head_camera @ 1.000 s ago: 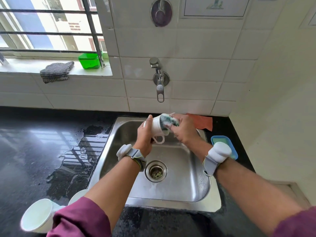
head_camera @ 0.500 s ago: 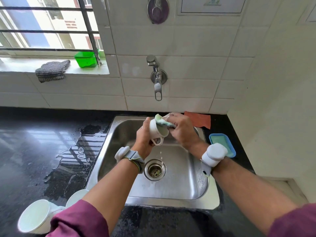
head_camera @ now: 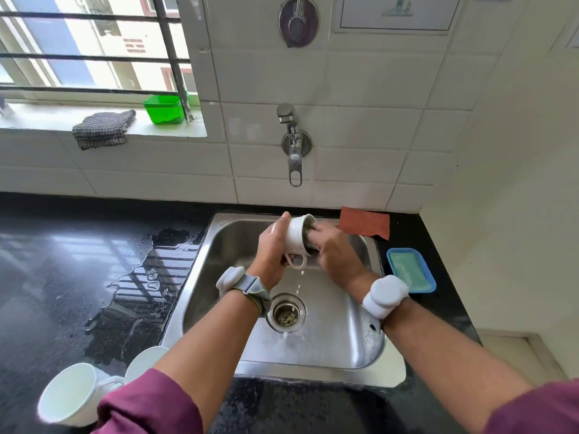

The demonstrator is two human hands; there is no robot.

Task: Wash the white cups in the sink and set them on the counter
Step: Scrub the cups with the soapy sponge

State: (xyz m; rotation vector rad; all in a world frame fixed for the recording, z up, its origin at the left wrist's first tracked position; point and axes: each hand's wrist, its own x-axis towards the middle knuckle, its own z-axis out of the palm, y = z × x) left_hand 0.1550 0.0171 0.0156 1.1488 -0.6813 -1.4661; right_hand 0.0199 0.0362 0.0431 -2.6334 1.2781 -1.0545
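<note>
Over the steel sink (head_camera: 329, 349) my left hand (head_camera: 272, 249) grips a white cup (head_camera: 295, 236) on its side, mouth turned right, handle hanging down. The fingers of my right hand (head_camera: 333, 250) reach into the cup's mouth, where a dark scrub pad is mostly hidden. Water drips from the cup toward the drain (head_camera: 285, 312). Two more white cups (head_camera: 67, 393) (head_camera: 144, 363) stand on the black counter (head_camera: 62, 277) at the near left, partly hidden by my left sleeve.
A wall tap (head_camera: 293, 145) hangs above the sink, no water running. A puddle (head_camera: 150, 277) spreads left of the sink. A blue soap tray (head_camera: 410, 269) and an orange cloth (head_camera: 365, 222) lie to the right. A green tub (head_camera: 163, 109) and grey cloth (head_camera: 103, 128) sit on the windowsill.
My right hand has pushed the scrub pad from the cup's rim down into the cup, and the pad is now mostly hidden. The cup stays held over the sink.
</note>
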